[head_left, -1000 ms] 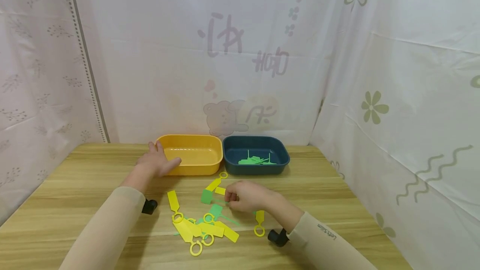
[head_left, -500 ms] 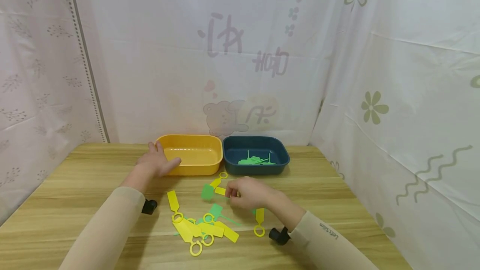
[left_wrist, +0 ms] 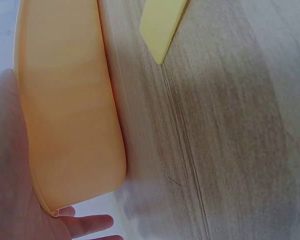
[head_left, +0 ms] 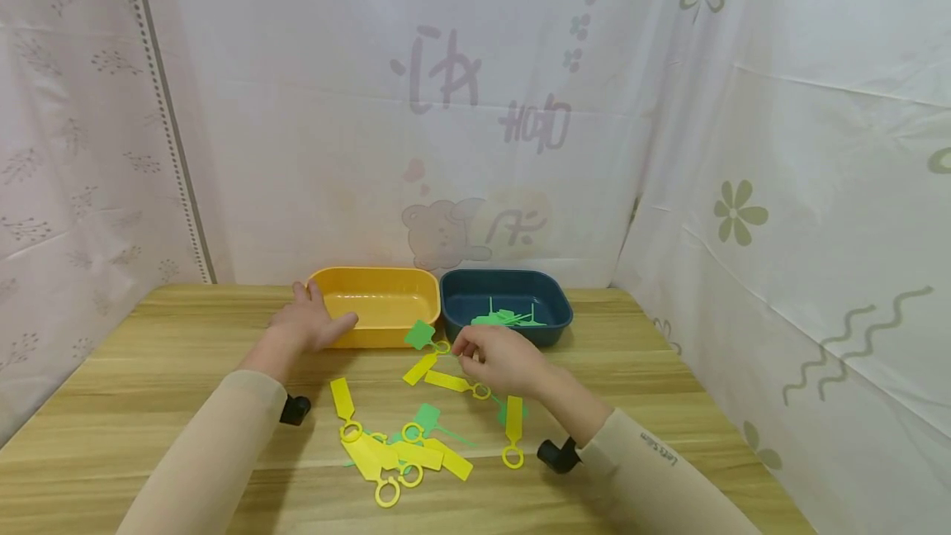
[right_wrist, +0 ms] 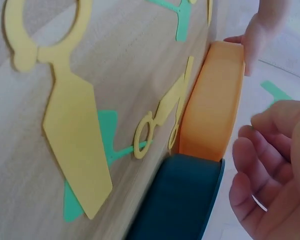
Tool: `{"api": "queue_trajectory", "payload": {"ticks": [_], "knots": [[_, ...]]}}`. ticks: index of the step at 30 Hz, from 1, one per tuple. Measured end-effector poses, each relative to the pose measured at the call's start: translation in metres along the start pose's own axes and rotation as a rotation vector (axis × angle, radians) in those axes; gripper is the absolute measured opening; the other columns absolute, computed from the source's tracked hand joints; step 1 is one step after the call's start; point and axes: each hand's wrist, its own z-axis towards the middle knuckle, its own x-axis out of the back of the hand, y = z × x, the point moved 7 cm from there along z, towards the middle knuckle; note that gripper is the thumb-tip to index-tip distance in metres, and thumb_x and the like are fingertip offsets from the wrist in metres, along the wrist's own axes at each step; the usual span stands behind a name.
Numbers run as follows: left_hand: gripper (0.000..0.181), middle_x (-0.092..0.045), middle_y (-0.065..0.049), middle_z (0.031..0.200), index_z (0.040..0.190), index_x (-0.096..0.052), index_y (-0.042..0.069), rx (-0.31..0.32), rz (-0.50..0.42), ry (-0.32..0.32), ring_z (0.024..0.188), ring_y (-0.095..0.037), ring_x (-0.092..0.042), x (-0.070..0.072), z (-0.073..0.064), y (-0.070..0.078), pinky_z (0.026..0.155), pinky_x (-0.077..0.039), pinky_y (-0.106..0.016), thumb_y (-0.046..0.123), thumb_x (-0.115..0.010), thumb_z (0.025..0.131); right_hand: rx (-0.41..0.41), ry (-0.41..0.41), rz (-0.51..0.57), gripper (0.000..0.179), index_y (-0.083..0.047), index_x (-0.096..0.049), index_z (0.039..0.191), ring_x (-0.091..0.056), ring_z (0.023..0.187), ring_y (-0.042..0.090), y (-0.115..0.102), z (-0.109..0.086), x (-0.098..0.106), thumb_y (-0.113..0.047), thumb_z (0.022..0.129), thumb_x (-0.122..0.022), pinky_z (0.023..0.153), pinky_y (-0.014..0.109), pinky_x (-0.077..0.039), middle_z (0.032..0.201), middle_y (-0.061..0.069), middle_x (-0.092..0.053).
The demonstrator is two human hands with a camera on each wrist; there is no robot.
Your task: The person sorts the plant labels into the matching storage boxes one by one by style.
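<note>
My right hand [head_left: 505, 357] pinches the thin stem of a green plastic tag [head_left: 419, 335], held up in front of the bins. The tag's square flag points left and overlaps the front wall of the yellow bin [head_left: 364, 338]. In the right wrist view the green tag [right_wrist: 276, 91] shows beyond thumb and forefinger. My left hand [head_left: 305, 322] rests at the yellow bin's left end, thumb over the front rim and fingers extended along the outside. Below the right hand lie a yellow ring tag [head_left: 446, 381] and another yellow tag [head_left: 421, 368].
Beside the yellow bin stands a dark blue bin [head_left: 550, 335] with several green tags [head_left: 508, 318] inside. A heap of yellow tags [head_left: 364, 456] and a green tag [head_left: 427, 417] lies nearer me. One yellow tag [head_left: 514, 419] overlaps a green one at right. Curtains [head_left: 297, 147] surround the table [head_left: 149, 403].
My right hand has risen from the table toward the bins with the green tag in its fingers, uncovering the yellow ring tag underneath. The left hand stays put.
</note>
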Motion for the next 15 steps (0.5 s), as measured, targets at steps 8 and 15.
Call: {"api": "queue_trajectory", "payload": {"ticks": [8, 15], "knots": [[0.121, 0.004, -0.051, 0.171, 0.165, 0.006, -0.021, -0.003, -0.005, 0.001, 0.128, -0.07, -0.057, -0.001, 0.001, 0.001, 0.108, -0.049, -0.074, 0.074, -0.037, 0.104, -0.056, 0.126, 0.064, 0.01, -0.022, -0.074, 0.114, -0.064, 0.088, 0.008, 0.012, 0.004, 0.015, -0.022, 0.107, -0.067, 0.085, 0.031, -0.058, 0.1, -0.011, -0.073], [0.12, 0.002, -0.051, 0.171, 0.166, 0.004, -0.021, -0.006, 0.0, 0.008, 0.125, -0.068, -0.06, 0.002, -0.004, 0.003, 0.106, -0.052, -0.071, 0.074, -0.037, 0.104, -0.089, 0.21, 0.073, 0.016, -0.015, -0.077, 0.117, -0.064, 0.085, 0.012, 0.02, 0.007, 0.032, -0.02, 0.104, -0.069, 0.079, 0.032, -0.057, 0.106, -0.003, -0.077]]}}
